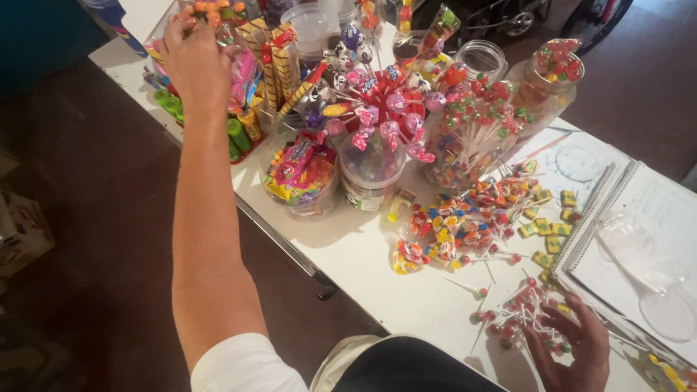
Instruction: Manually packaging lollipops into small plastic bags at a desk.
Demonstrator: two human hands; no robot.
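My left hand [192, 58] reaches far across to the back left of the white table [363, 258]. Its fingers are bunched on small orange sweets [207, 11] at the top of a tray of candy boxes [250, 80]; the back of the hand hides the palm. My right hand [573, 348] rests at the near edge with fingers spread, touching a loose heap of small red-and-green lollipops [515, 308]. A heap of wrapped sweets [465, 221] lies in the middle of the table between the two hands.
A tub of pink lollipops [372, 170], a tub of wrapped candy [301, 178] and clear jars of lollipops [472, 138] crowd the middle. A spiral notebook [646, 218] with a clear lid [668, 313] lies right. A cardboard box [22, 232] sits on the floor.
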